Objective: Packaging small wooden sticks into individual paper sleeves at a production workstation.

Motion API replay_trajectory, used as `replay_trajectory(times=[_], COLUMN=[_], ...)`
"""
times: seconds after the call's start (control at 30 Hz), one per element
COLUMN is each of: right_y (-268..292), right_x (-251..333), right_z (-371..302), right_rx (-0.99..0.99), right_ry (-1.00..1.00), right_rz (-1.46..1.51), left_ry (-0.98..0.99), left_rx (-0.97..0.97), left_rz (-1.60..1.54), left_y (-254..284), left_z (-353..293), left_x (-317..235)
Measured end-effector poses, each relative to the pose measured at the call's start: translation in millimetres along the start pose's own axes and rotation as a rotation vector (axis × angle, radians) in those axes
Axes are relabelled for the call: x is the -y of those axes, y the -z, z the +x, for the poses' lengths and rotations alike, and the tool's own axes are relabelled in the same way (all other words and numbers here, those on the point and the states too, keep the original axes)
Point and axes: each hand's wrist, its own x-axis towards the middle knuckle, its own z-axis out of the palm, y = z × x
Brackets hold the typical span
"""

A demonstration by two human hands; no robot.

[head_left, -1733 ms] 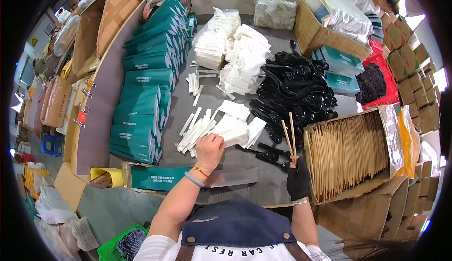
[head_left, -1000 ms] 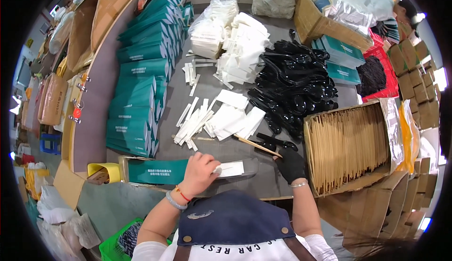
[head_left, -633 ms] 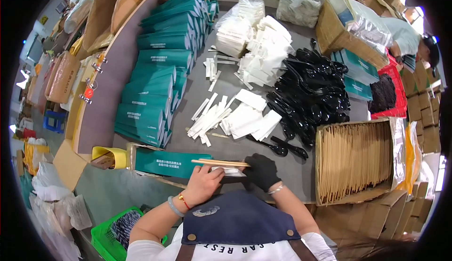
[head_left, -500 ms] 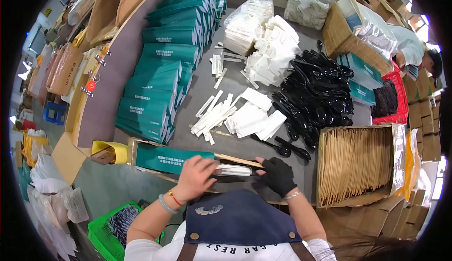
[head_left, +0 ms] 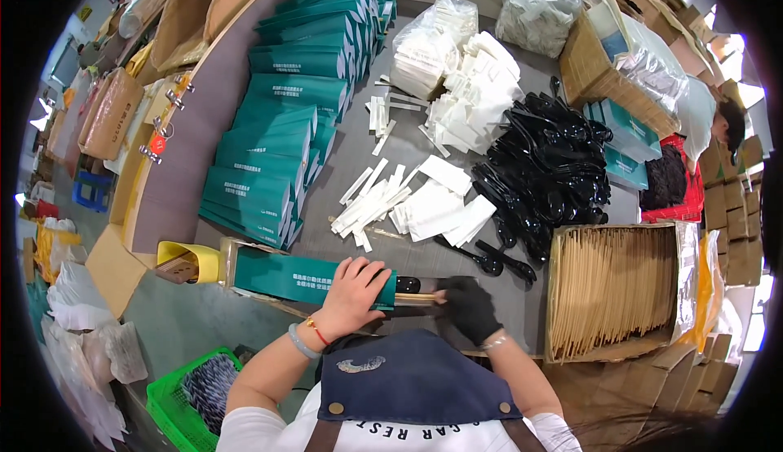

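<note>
Head view: toward six o'clock, left hand (head_left: 354,297) is lying across packet (head_left: 277,276), fingers slightly parted, hold unclear; right hand (head_left: 470,312) is pinching sticks (head_left: 418,297).

The person wears a white shirt (head_left: 424,440) with short sleeves (head_left: 254,430), a curved line of dark lettering (head_left: 408,427) across the chest. Over it is a navy apron bib (head_left: 424,374), marked by a pale, curved patch (head_left: 361,365) toward its left edge. A round metal stud (head_left: 336,409) sits at each of the bib's two chest-side corners, where brown straps (head_left: 328,436) begin. Above the left hand (head_left: 355,293) are a red cord bracelet (head_left: 320,334) with a gold-coloured bead (head_left: 310,322) and a smooth greyish bangle (head_left: 303,343); the right hand (head_left: 466,309) wears a black glove (head_left: 477,321), with a thin silvery bangle (head_left: 493,343) at the wrist
</note>
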Motion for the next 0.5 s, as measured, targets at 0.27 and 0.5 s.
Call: replay_trajectory(times=[0.27,0.5], right_y=[-39.4,6.8], right_x=[47.1,33.7], right_z=[15.8,14.3], right_rx=[-0.009,0.115], right_ry=[-0.205,0.092], right_rz=[0.448,-0.37], left_ry=[-0.059,-0.214], left_rx=[-0.013,0.258], left_rz=[-0.037,0.148], left_y=[-17.0,7.7], left_z=[16.6,34.9], left_x=[-4.7,-15.8])
